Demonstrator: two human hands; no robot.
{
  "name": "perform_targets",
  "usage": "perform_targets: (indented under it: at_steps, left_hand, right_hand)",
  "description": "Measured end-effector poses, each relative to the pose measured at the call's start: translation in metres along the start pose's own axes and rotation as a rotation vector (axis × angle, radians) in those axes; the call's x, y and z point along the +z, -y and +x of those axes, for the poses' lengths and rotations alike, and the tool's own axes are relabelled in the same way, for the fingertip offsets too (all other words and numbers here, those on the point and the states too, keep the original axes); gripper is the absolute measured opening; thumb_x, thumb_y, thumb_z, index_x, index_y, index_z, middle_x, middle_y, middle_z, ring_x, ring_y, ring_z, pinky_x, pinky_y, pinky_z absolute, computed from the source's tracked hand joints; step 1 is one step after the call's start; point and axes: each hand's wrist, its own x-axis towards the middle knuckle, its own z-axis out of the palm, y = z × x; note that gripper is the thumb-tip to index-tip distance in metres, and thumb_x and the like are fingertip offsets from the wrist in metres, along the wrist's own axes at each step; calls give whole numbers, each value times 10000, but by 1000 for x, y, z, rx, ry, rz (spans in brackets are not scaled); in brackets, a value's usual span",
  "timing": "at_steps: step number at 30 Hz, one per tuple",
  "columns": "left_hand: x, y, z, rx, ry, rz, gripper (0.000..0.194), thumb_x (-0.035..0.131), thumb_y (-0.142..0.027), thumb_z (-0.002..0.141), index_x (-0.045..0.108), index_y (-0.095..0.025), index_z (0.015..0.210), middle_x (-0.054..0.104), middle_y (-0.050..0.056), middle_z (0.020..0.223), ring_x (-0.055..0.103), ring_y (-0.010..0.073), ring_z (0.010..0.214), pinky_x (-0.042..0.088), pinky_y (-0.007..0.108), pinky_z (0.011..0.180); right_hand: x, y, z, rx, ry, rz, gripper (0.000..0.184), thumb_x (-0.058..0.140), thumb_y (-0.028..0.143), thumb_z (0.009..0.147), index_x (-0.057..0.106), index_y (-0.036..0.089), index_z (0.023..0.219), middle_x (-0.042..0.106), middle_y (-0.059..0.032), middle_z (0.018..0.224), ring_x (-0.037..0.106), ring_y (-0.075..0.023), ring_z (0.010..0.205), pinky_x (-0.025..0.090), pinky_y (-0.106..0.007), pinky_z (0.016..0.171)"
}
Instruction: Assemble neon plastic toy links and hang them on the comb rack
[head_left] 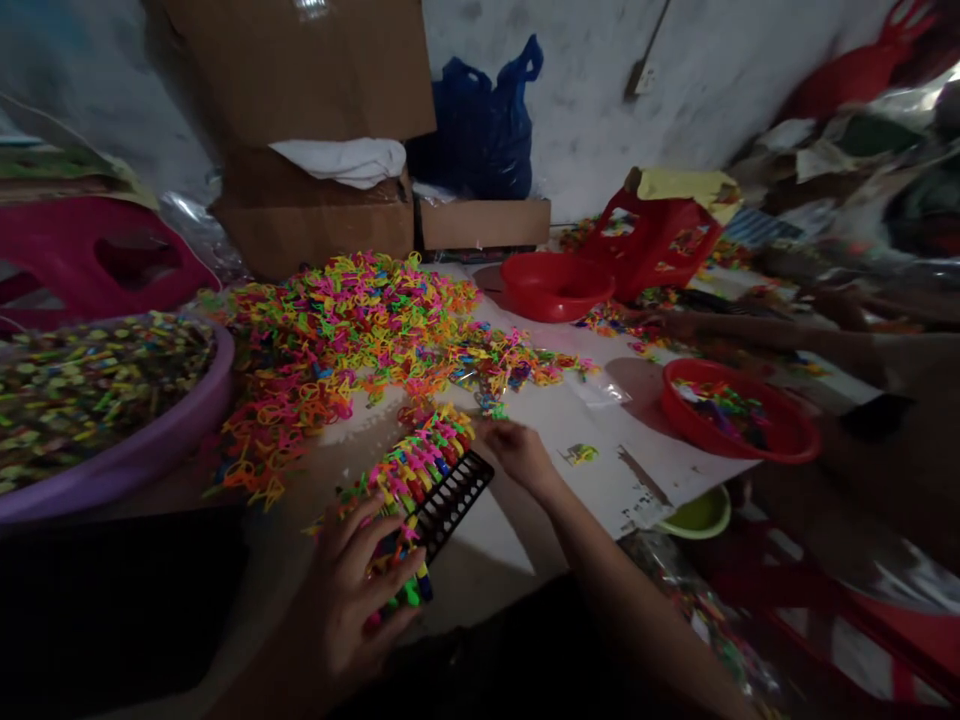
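A black slotted plastic rack (454, 505) lies slanted before me, one side filled with a row of small bright plastic pieces (424, 455) and the other side showing bare slots. My left hand (356, 580) rests with spread fingers on the pieces at the rack's near end; its thumb is hidden. By the rack's far end, my right hand (519, 458) has its fingers curled together in a pinch. Whatever they hold is too dark and small to make out. Beyond both hands spreads a large heap of neon plastic pieces (352, 320).
At left stands a purple basin (225, 365) full of small parts. To the right are a red basin (559, 285), another red basin (795, 440) holding pieces, and a green bowl (697, 515). Another person's arm (780, 340) reaches in from the right. Cardboard boxes (322, 225) line the wall.
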Motion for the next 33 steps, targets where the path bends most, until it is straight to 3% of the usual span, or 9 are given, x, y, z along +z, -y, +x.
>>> perform_targets:
  at_steps: [2, 5, 8, 11, 14, 18, 24, 30, 33]
  left_hand:
    - [3, -3, -1, -15, -33, -30, 248, 578, -258, 748, 639, -263, 988, 543, 88, 1122, 374, 311, 1189, 320, 541, 957]
    - [5, -5, 0, -28, -74, -34, 246, 583, -221, 738, 641, -256, 975, 545, 87, 1115, 382, 305, 1195, 330, 520, 970]
    - [6, -7, 0, -51, -99, -58, 278, 606, -245, 722, 633, -252, 999, 532, 93, 1140, 392, 312, 1194, 319, 545, 973]
    - [8, -8, -1, -84, -129, -107, 265, 619, -266, 719, 638, -257, 984, 536, 91, 1138, 407, 312, 1183, 306, 575, 971]
    - [12, -7, -1, -98, -148, -127, 225, 614, -231, 731, 647, -272, 951, 555, 73, 1097, 413, 301, 1183, 285, 583, 983]
    - [14, -3, -3, -55, -130, -104, 271, 627, -215, 723, 631, -282, 986, 548, 65, 1098, 400, 300, 1193, 300, 575, 975]
    - [1, -3, -4, -68, -91, -27, 500, 631, -346, 720, 509, -231, 1191, 474, 115, 1240, 422, 297, 1165, 375, 481, 949]
    - [5, -8, -5, -68, -94, -47, 369, 588, -240, 749, 564, -260, 1117, 415, 106, 1296, 393, 308, 1188, 317, 567, 962]
    - [8, -9, -6, -60, -89, -76, 341, 584, -163, 746, 592, -257, 1074, 453, 95, 1232, 366, 306, 1206, 347, 550, 950]
  right_hand:
    - [-10, -15, 29, 96, -81, -251, 243, 463, 188, 824, 669, 167, 950, 622, -86, 895, 558, -171, 812, 411, -261, 730]
    - [-11, -30, 53, -30, 49, -386, 239, 553, 182, 748, 686, 199, 945, 611, -96, 952, 532, -196, 903, 382, -285, 785]
    - [-13, -38, 46, -187, 188, -351, 165, 562, 153, 715, 711, 212, 756, 642, -55, 838, 545, -165, 870, 359, -269, 814]
    - [-24, -42, 18, -157, 142, -330, 196, 515, 117, 704, 686, 187, 638, 662, -46, 823, 565, -142, 840, 349, -264, 856]
    - [-32, -37, -6, 14, -53, -355, 275, 414, 157, 769, 687, 164, 794, 662, -77, 880, 575, -163, 843, 394, -272, 803]
    - [-23, -23, -3, 496, -197, -346, 278, 474, 350, 782, 678, 161, 793, 650, -109, 792, 588, -207, 775, 408, -287, 702]
    - [-23, -17, 11, 695, -161, -93, 222, 551, 364, 714, 637, 161, 685, 608, -59, 626, 571, -171, 638, 377, -233, 555]
    - [-9, 22, -57, 495, -282, 1032, 272, 679, 395, 627, 591, 174, 758, 534, 17, 610, 449, -87, 483, 378, -205, 464]
    - [19, 52, -83, 443, -157, 1111, 286, 708, 396, 622, 618, 180, 786, 565, 6, 636, 496, -106, 528, 423, -221, 507]
